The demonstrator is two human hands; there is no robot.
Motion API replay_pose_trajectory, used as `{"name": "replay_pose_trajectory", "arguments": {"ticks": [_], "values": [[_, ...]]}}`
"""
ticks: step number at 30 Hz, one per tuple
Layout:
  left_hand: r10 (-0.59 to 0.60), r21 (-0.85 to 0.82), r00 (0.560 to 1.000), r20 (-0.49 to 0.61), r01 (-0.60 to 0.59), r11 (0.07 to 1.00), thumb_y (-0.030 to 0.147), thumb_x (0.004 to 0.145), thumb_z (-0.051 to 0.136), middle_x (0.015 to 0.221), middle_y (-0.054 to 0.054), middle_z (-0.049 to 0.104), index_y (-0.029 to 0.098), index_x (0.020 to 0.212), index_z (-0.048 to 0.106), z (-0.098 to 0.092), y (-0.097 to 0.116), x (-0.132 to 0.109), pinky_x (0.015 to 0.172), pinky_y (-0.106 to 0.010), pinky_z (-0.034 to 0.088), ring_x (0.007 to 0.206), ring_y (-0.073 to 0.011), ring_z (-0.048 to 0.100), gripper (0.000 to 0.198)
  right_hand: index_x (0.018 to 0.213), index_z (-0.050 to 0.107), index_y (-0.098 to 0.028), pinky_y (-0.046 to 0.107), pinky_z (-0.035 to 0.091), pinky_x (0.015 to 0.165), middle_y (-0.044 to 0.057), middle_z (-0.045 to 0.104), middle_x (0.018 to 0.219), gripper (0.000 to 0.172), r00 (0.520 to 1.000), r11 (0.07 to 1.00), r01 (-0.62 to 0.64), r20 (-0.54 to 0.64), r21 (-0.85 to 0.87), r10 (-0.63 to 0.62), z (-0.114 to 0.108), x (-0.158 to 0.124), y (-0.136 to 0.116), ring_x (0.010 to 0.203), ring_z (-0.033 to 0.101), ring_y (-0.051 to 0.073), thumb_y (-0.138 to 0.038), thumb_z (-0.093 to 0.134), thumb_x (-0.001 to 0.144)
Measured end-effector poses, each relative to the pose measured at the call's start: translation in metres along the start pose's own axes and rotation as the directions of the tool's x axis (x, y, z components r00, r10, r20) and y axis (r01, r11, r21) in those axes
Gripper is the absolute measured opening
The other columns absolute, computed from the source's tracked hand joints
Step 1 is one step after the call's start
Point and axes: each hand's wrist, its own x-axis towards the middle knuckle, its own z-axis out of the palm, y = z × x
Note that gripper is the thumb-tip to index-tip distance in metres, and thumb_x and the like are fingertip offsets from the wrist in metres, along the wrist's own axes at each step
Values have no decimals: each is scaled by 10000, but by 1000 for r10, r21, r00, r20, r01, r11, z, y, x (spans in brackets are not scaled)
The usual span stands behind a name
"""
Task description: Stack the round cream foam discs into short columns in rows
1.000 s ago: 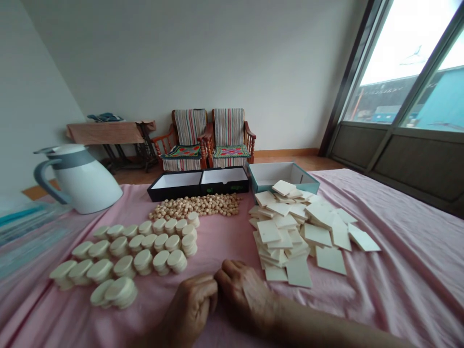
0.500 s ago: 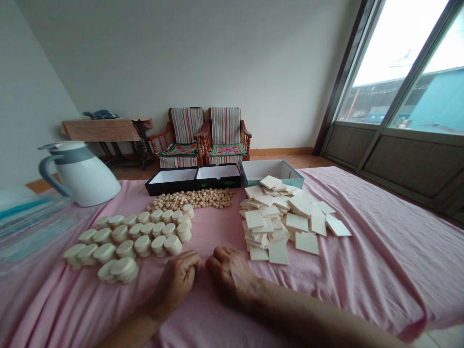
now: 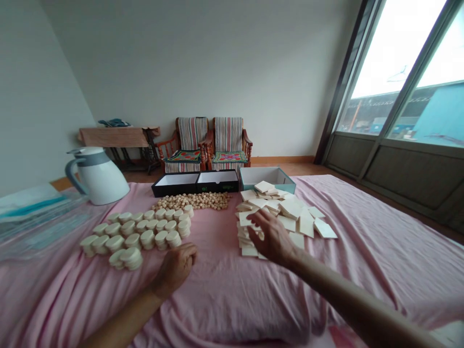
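Note:
My left hand rests curled in a loose fist on the pink cloth, with nothing visible in it. Just beyond it stand rows of stacked pale wooden discs. My right hand hovers over a heap of thin, square wooden tiles, fingers apart and bent. It covers the front left part of that heap, and whether the fingertips touch a tile I cannot tell. Behind the discs lies a spread of small round wooden beads.
Two black trays and a pale blue-green box line the far table edge. A white and grey jug stands at the left, near clear plastic packaging. Two chairs are by the wall.
My right hand has moved right and forward from beside my left hand to the tile heap, its fingers opening. My left hand stays curled. The camera view has shifted slightly.

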Motion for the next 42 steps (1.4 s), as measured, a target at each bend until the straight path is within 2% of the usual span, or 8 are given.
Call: {"name": "replay_pose_trajectory", "arguments": {"ticks": [5,9,12,15,17,23,31,42], "values": [[-60,35,997,57,58,998,16,675,324,558,12,504,170,541,454,-5,7,3,573,-224,342,562,-121,497,242,1049,559,-149,367,372,842,122,577,989,336,958,935,-254,-199,-248,207,-10,39,79,951,501,253,-390,496,823],[-144,6,980,141,145,989,9,649,349,570,14,532,169,550,483,-5,19,16,577,-232,365,573,-124,514,231,1076,562,-160,379,355,826,137,586,1032,452,894,830,-448,-171,-333,414,1,59,117,992,501,279,-522,438,836],[-70,-96,997,30,73,993,6,694,362,753,-29,599,167,735,564,1,37,31,703,-276,436,763,-161,566,261,1119,554,-179,379,354,793,135,586,1058,528,850,780,-516,-102,-354,516,12,63,126,966,524,277,-592,380,840],[-33,-223,997,-68,17,975,124,764,505,1075,-82,597,185,1121,519,14,56,45,894,-366,449,1023,-214,547,363,1214,513,-216,388,339,799,124,585,1080,581,864,792,-474,-31,-384,502,21,61,122,965,527,278,-625,375,825],[21,-271,995,-98,-47,961,227,744,623,1249,-109,517,202,1278,413,24,66,56,1001,-420,395,1184,-254,464,574,1260,482,-241,386,325,810,115,587,1076,571,893,819,-412,1,-399,450,25,58,115,963,524,274,-596,415,818],[71,-310,992,-108,-102,945,428,603,782,1474,-179,230,197,1445,131,51,78,84,1087,-547,260,1366,-360,204,1090,1243,488,-252,372,307,813,97,577,1071,462,939,867,-321,-10,-381,343,36,45,87,935,508,256,-468,460,835],[3,-375,996,-92,-38,926,302,707,709,1355,-159,416,215,1407,227,62,79,73,1032,-508,366,1266,-312,396,854,1229,502,-256,395,299,880,88,542,1140,423,970,920,-239,-40,-311,239,40,30,58,1001,474,256,-442,455,852],[-118,-207,976,-181,79,975,446,706,693,1456,-187,309,184,1441,133,49,56,49,1064,-527,314,1348,-331,292,960,1244,494,-249,414,290,935,94,532,1189,410,992,977,-100,52,-190,111,42,19,17,1057,457,256,-390,482,859]]}}
